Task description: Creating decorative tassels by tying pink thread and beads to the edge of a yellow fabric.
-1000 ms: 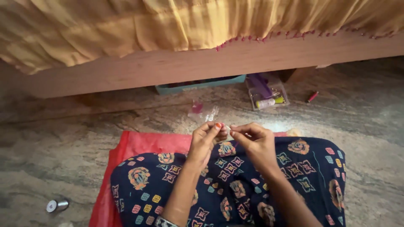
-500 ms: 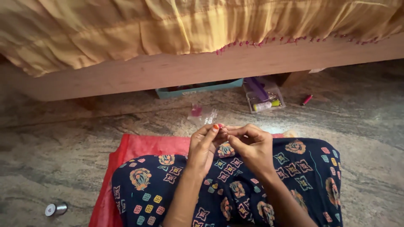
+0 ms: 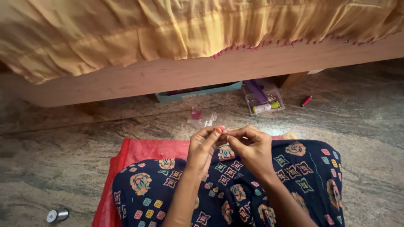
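Head view shows the left hand [image 3: 205, 148] and right hand [image 3: 251, 148], apart a second ago, now meeting fingertip to fingertip above the dark patterned fabric lap [image 3: 235, 189]. Both pinch something too small to identify, suggesting fine work at the fingertips. A small clear plastic packet [image 3: 203, 119] lies on the stone floor [image 3: 63, 159] just ahead.

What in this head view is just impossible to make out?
- Whatever the left hand and right hand pinch: too small, covered by fingertips.
- Blue tray: contents hidden under the bed frame.
- Clear box: items too small.
- Red mat: mostly covered by the patterned lap.
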